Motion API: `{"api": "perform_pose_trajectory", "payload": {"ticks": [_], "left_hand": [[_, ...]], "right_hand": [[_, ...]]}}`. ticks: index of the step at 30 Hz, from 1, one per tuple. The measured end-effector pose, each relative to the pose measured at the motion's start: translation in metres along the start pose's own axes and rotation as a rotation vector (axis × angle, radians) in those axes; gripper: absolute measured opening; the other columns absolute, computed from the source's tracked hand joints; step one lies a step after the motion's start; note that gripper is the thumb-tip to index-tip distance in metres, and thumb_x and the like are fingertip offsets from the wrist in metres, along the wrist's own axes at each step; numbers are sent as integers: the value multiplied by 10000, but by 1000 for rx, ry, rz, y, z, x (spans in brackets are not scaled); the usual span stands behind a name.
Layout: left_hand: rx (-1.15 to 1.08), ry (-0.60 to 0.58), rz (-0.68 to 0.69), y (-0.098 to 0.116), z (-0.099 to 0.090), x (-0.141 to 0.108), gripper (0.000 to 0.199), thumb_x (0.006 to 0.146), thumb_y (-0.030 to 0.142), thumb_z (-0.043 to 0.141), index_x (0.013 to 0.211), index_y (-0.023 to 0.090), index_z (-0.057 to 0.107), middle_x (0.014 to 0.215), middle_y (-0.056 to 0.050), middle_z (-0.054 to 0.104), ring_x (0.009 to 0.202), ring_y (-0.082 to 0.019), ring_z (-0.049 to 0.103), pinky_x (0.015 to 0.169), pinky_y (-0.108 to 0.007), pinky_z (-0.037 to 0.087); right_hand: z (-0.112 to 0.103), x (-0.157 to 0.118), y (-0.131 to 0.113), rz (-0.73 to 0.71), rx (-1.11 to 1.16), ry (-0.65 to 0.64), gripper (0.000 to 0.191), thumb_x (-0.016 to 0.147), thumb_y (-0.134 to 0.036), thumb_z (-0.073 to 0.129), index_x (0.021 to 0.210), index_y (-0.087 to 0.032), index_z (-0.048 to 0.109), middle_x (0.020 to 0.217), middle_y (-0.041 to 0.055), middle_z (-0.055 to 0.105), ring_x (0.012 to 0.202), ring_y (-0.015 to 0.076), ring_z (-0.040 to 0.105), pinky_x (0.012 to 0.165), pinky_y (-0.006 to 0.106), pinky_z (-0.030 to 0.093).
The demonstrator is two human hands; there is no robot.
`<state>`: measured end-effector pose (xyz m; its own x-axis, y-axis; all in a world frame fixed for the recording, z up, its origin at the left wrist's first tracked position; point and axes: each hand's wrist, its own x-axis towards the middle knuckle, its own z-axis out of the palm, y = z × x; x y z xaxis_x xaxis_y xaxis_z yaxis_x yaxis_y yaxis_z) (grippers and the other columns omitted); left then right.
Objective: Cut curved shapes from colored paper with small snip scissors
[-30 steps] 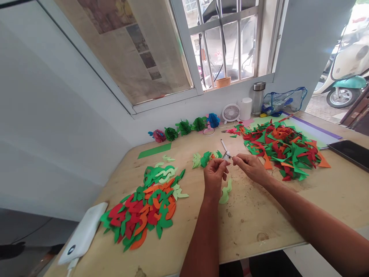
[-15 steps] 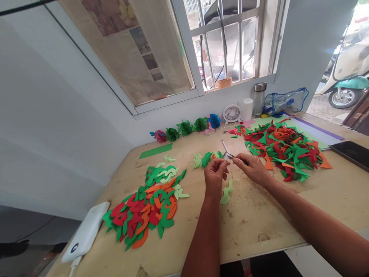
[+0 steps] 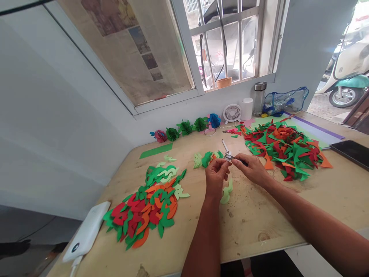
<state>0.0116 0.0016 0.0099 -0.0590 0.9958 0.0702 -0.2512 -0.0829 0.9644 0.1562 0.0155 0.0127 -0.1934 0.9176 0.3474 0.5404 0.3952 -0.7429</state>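
My right hand (image 3: 251,168) is closed around small scissors (image 3: 243,161) with dark handles, and their metal blades point left. Just left of it, my left hand (image 3: 216,176) pinches a small whitish piece of paper (image 3: 228,157) that meets the blades. Fingers cover most of that piece. A white pen (image 3: 225,146) lies right behind the fingertips. Beyond my left hand are folded green and orange cutouts (image 3: 206,159) and pale green cutouts (image 3: 197,161). Another pale green cutout (image 3: 227,193) lies below my hands, partly behind my left wrist.
Curved red, orange and green cutouts (image 3: 150,207) are heaped at left; pointed paper scraps (image 3: 285,148) are piled at right. A power bank (image 3: 86,231) lies on the left edge, a phone (image 3: 351,154) at far right. Paper flowers (image 3: 185,128), a fan (image 3: 232,114) and a bottle (image 3: 259,100) line the wall.
The scissors have turned slightly in my right hand, so more of the dark handle shows. The blades have moved onto the whitish paper. My left hand has shifted slightly right.
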Motion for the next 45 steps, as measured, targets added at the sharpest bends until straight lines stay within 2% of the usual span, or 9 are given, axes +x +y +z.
{"api": "perform_pose_trajectory", "payload": {"ticks": [17, 23, 26, 33, 40, 45], "left_hand": [[-3, -21, -7, -1, 0, 0, 271, 660, 392, 722, 674, 147, 607, 538, 35, 514, 440, -46, 417, 401, -170, 322], [-23, -3, -10, -1, 0, 0, 257, 654, 367, 718, 681, 142, 596, 676, -17, 614, 488, -53, 451, 397, -161, 327], [-26, 23, -14, -2, 0, 1, 254, 654, 362, 714, 694, 141, 596, 718, -32, 637, 496, -53, 461, 404, -160, 340], [-26, 11, 15, -2, -1, 1, 260, 668, 379, 716, 696, 148, 600, 568, 27, 535, 464, -52, 450, 418, -164, 353], [-38, -51, -4, -3, 0, 1, 306, 646, 413, 737, 680, 150, 584, 545, 32, 504, 467, -54, 441, 404, -159, 334], [-7, -53, -14, -2, 0, 1, 332, 640, 442, 735, 676, 151, 579, 534, 37, 494, 445, -48, 421, 394, -162, 315]], "right_hand": [[1, -1, 1, 20, -23, 42, 422, 852, -536, 464, 770, -186, 686, 526, -24, 494, 495, 98, 398, 484, 225, 274], [1, -1, 2, 35, -45, 105, 439, 849, -548, 448, 687, -181, 624, 522, -32, 427, 511, 98, 377, 483, 221, 271], [1, -1, 0, 45, -52, 92, 440, 843, -563, 446, 685, -181, 597, 534, -37, 411, 520, 98, 371, 487, 222, 268], [2, -1, -1, 5, -85, 40, 408, 856, -532, 446, 728, -177, 602, 552, -35, 439, 527, 98, 377, 503, 226, 272], [3, -2, -1, -31, -80, 17, 408, 862, -531, 442, 724, -177, 590, 562, -27, 467, 536, 99, 393, 516, 225, 289], [3, -2, -1, -46, -85, 26, 406, 865, -526, 441, 721, -178, 595, 554, -25, 468, 527, 99, 386, 508, 223, 290]]}}
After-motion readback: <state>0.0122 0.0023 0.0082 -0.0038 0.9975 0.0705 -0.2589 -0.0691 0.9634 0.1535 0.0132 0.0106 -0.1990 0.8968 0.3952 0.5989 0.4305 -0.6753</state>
